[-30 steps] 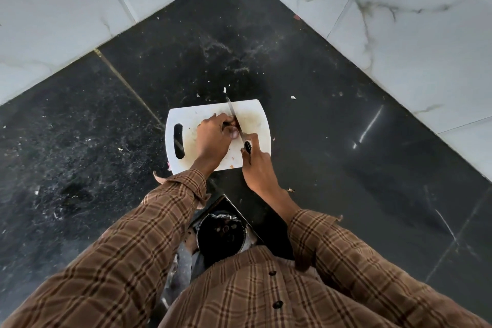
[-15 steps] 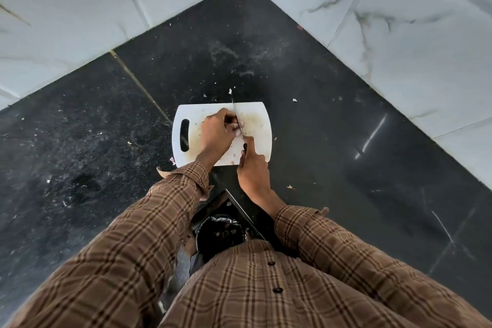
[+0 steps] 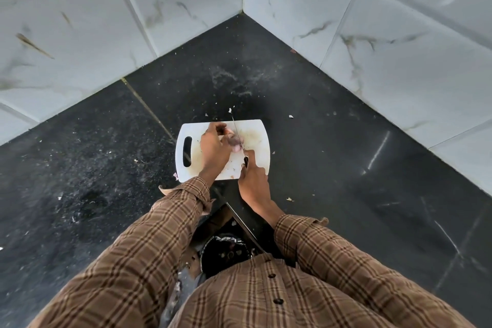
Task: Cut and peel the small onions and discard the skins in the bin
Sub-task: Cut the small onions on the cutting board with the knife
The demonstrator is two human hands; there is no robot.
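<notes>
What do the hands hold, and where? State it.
Right hand grips the knife by its handle; left hand holds the small onion from its left side.

Corner of a kitchen: black stone counter (image 3: 332, 168), speckled w/ pale scraps, dusty smudge near the back. Two walls of white marble-look tiles (image 3: 399, 48) w/ grey veining meet at the corner. Light glints streak the counter's right side.

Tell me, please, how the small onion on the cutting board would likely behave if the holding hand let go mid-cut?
The onion looks small and rounded, so probably rolls. The left hand pins it against the knife; its skin likely slips.
</notes>
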